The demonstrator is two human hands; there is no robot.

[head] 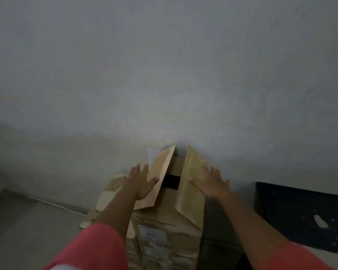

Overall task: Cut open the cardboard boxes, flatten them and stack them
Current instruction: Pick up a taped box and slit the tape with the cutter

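Neither hand clasps anything: both lie flat with fingers straight and spread, each pressing on one raised top flap of the cardboard box.

At the far left, bare grey floor meets the pale wall. Just left of the box lies a pile of flattened cardboard, pale and creased, partly hidden by the left forearm in its coral sleeve.

The left hand rests palm-down on the outer face of the left flap, its thumb lying across the flap towards the inner edge. This flap stands tilted up, its far corner pointing at the wall. A small white piece shows behind its upper edge; what it is cannot be told.

Between the two flaps the box top is open to view, crossed by a strip of black tape. The box stands upright against the wall, and blurred labels show on its near side.

The right flap also tilts up, leaning away from the left one so the two form a V. The right hand presses flat on its outer face, thumb towards the gap, little finger past the flap's outer edge.

At the far right, a dark panel with white specks leans by the wall, well apart from the box.
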